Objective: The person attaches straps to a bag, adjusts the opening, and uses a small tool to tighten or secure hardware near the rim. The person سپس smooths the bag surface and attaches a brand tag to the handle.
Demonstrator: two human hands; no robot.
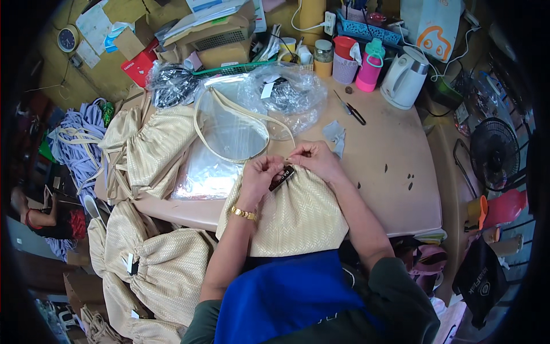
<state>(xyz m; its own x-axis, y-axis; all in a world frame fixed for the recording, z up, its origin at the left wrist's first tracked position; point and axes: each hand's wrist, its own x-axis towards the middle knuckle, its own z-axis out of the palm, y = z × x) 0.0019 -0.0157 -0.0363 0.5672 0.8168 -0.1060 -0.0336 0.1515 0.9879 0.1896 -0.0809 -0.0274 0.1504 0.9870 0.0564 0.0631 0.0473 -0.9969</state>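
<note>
A cream woven drawstring bag (298, 212) with a gathered top leans against the table's front edge, in front of my body. At its top my left hand (263, 175) is closed in a pinch, a gold watch on the wrist. My right hand (315, 162) pinches just beside it, the fingertips of both nearly meeting. What lies between the fingertips is too small to make out. A black hang tag (282, 178) rests on the bag right below the fingers. From the bag's top a long cream strap (232, 157) loops away over clear plastic bags (220, 137) on the table.
More cream bags lie on the table (166, 143) and hang at the lower left (172, 258). A small screwdriver-like tool (356, 114), grey cloth scrap (334, 133) and white kettle (404, 77) are on the tabletop (384, 149). At right stands a black fan (494, 152); another person (48, 218) is far left.
</note>
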